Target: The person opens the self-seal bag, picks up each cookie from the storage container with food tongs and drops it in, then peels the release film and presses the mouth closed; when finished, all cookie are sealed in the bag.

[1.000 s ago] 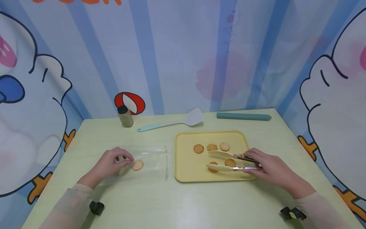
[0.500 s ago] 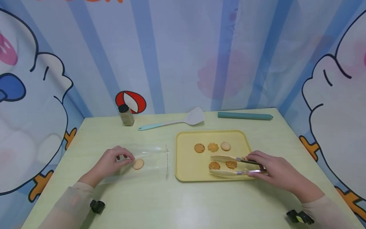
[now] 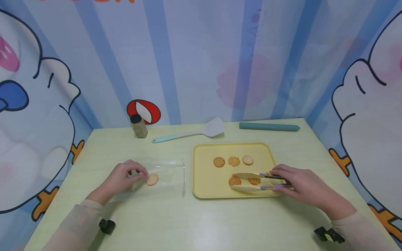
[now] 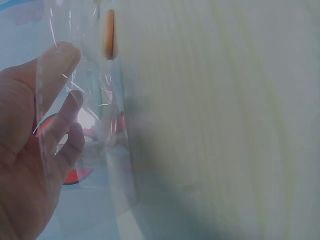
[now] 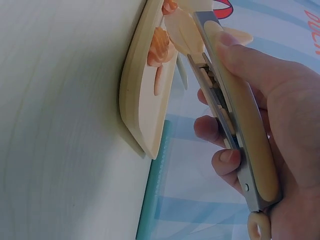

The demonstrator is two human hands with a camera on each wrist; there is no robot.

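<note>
My left hand [image 3: 125, 177] pinches the open-looking edge of a clear plastic bag [image 3: 171, 172] lying on the table. Inside the bag, close to the fingertips, is a round pale cookie [image 3: 152, 180], seen edge-on in the left wrist view. My right hand [image 3: 306, 184] grips a pair of tongs [image 3: 246, 188] with cream tips and metal arms. Those tips reach over a yellow tray [image 3: 204, 181], one on each side of a swirled cookie [image 3: 235, 181]. A second swirled cookie [image 3: 254, 181] lies between the tongs' arms, partly covered by the upper one.
Along the tray's back row sit a speckled round cookie [image 3: 219, 162], a flower-shaped cookie [image 3: 233, 161] and a pale round cookie [image 3: 247, 160]. Behind are a black-capped jar [image 3: 139, 127], a spatula [image 3: 213, 128] and a green rod [image 3: 269, 127], near the striped backdrop [image 3: 194, 62].
The tongs have shifted slightly right and now straddle the left swirled cookie, which they partly covered before. Over the last half second their tips have drawn a little closer together. The left hand stays put.
</note>
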